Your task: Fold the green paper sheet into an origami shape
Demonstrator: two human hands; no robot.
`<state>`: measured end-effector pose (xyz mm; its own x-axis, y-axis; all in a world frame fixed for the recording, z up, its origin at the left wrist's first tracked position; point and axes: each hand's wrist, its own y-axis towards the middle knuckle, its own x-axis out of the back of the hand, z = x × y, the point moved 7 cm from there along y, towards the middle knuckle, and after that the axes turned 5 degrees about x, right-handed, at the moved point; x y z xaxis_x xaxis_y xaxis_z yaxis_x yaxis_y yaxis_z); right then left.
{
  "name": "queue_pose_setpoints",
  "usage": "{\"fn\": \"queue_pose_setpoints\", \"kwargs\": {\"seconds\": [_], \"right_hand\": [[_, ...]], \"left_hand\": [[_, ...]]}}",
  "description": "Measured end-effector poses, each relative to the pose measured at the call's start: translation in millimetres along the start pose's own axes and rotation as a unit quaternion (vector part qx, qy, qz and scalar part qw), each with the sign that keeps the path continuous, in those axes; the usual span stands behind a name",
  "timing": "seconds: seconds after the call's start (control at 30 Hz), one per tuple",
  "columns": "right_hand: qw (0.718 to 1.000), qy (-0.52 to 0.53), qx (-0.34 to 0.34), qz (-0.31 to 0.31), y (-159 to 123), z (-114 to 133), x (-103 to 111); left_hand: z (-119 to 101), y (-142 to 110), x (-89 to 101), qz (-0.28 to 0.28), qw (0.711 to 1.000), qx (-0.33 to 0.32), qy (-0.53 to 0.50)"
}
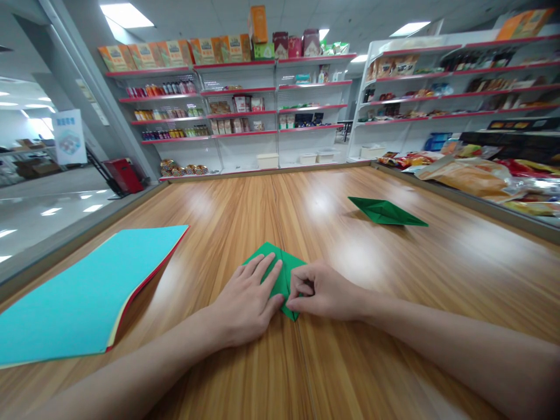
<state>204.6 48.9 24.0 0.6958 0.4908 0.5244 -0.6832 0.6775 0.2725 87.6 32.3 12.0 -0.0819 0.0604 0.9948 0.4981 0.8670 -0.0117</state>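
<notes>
Main risk: the green paper (287, 265) creasing off line. Cause would be the left hand (249, 294) letting it slip or twist while the right hand (326, 291) bears on the edge. Table (363, 361) looks smooth and glossy, so grip under the paper is probably low. Second risk: uneven pressure near the bottom corner, giving a soft or skewed crease. Tearing seems less likely, but a hard drag with the knuckles could do it.

Hands: left lies palm down, fingers spread across the paper's left half, thumb by its lower part. Right is curled, on the right edge, thumb toward the bottom corner; can't tell if it pinches the paper or just presses.

Paper: directly in front of the person, flat on the table, roughly diamond-shaped, matte green, a line running down near the middle. Lower right is partly hidden. Folded green piece (387, 212) sits well apart, far right; teal-topped stack (96, 291) on the left.
</notes>
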Motion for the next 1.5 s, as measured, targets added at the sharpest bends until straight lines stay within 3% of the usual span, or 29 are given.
{"fn": "queue_pose_setpoints", "kwargs": {"seconds": [0.17, 0.43, 0.83, 0.97, 1.07, 1.27, 1.5], "right_hand": [[0.998, 0.028, -0.027, 0.048, -1.9, -2.6, -6.4], [0.999, -0.006, -0.031, 0.026, 5.1, -10.1, -4.7], [0.996, -0.078, 0.036, -0.030, 7.3, 8.9, 5.2], [0.999, -0.016, 0.014, 0.027, -1.9, 18.5, -7.7], [0.998, 0.037, -0.017, 0.041, -7.1, 14.3, -10.3], [0.990, 0.063, 0.045, 0.118, -7.8, 15.2, -14.6], [0.992, 0.032, 0.026, 0.118, -10.8, 5.2, -7.3]], "left_hand": [[-1.0, -1.6, -2.3, 0.032, 0.999, 0.021, 0.007], [-2.6, -9.0, -1.3, 0.047, 0.999, 0.026, 0.002], [-12.1, -14.9, 8.7, 0.051, 0.999, 0.006, -0.014], [-28.9, -24.0, 11.7, 0.069, 0.995, -0.052, -0.039], [-33.5, -26.6, 11.3, 0.074, 0.994, -0.058, -0.054], [-31.0, -23.8, 7.9, 0.064, 0.994, -0.046, -0.072], [-34.0, -24.4, 5.5, 0.064, 0.994, -0.041, -0.073]]}}
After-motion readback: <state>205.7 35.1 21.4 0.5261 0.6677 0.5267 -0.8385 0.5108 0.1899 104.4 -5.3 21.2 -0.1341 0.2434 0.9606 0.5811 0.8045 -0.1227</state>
